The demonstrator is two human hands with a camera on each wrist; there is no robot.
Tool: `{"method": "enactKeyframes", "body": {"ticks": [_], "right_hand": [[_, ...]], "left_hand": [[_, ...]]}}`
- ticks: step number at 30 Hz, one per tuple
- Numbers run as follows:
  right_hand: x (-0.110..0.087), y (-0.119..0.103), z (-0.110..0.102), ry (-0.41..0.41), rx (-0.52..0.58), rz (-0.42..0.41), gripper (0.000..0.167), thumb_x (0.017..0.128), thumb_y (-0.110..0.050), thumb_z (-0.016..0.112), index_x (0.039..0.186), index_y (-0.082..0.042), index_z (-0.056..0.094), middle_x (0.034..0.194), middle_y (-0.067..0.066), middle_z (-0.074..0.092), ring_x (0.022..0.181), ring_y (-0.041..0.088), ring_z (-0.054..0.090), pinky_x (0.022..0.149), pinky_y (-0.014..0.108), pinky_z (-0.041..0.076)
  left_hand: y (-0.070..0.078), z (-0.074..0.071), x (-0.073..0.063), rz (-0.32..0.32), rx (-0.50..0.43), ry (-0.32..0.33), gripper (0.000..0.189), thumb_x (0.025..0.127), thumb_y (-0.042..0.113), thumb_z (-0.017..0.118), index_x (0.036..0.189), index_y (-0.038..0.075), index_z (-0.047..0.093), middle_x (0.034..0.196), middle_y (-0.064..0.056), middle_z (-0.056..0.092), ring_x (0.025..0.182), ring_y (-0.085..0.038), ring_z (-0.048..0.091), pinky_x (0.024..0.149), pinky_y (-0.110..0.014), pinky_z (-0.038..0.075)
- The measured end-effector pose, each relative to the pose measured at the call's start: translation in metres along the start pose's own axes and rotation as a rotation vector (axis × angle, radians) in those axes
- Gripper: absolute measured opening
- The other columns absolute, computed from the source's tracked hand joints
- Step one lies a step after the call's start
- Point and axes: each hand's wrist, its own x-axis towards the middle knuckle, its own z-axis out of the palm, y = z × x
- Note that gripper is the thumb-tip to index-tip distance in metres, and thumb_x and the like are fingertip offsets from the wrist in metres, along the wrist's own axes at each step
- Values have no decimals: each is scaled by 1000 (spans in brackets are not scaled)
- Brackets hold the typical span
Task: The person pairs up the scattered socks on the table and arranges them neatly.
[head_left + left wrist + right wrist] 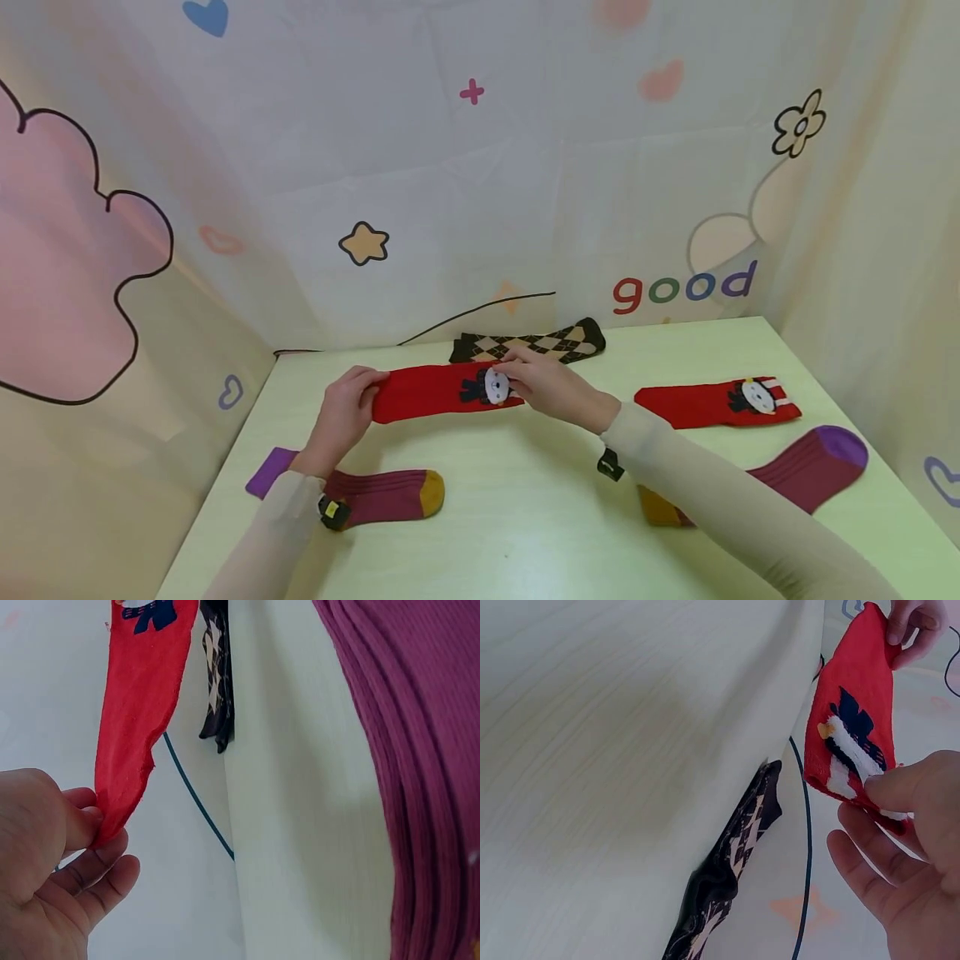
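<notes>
A red sock [427, 392] with a white animal face and a dark bow is stretched level between both hands, raised off the table. At its plain end, my left hand [347, 412] pinches the fabric between thumb and fingers. The right hand [551, 383] pinches the end with the animal face; in the right wrist view its thumb lies over the white patch. Behind the held sock lies a dark argyle sock [551, 343]. Below my left forearm is a maroon sock [386, 496] with a mustard toe and purple cuff, partly covered by the wrist.
A matching red sock [693, 406] lies at the right of the pale table [510, 533]. In front of it, another maroon sock [813, 471] with a purple toe and mustard cuff is partly hidden by the right sleeve. A printed curtain [450, 167] stands behind the table.
</notes>
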Motion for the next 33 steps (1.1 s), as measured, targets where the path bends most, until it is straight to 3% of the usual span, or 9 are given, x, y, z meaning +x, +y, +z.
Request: {"method": "enactKeyframes", "body": {"ticks": [9, 16, 24, 33], "right_hand": [[-14, 6, -7, 27, 14, 2, 38, 87, 3, 80, 124, -3, 73, 121, 10, 66, 104, 23, 67, 87, 31, 59], [-28, 7, -17, 16, 9, 54, 39, 86, 3, 80, 123, -4, 73, 113, 9, 64, 95, 20, 65, 80, 28, 60], [-43, 9, -22, 39, 41, 53, 37, 85, 6, 79, 122, -1, 73, 111, 10, 62, 91, 19, 65, 78, 27, 60], [-53, 11, -27, 13, 40, 112, 41, 86, 6, 79, 126, -1, 71, 120, 14, 62, 97, 24, 67, 80, 31, 61]], "left_hand": [[13, 6, -1, 22, -35, -7, 29, 93, -11, 67, 120, -1, 74, 113, -14, 69, 100, -31, 67, 86, -46, 60], [28, 10, 3, 19, -66, -10, 29, 93, -9, 68, 120, 0, 74, 115, -14, 69, 101, -31, 67, 84, -44, 61], [35, 22, 4, 11, -85, -26, 30, 92, -8, 70, 120, 2, 75, 114, -11, 69, 101, -28, 68, 82, -41, 62], [42, 28, 4, -12, -102, -55, 32, 93, -7, 70, 122, 5, 75, 117, -9, 69, 103, -27, 68, 83, -38, 61]]}}
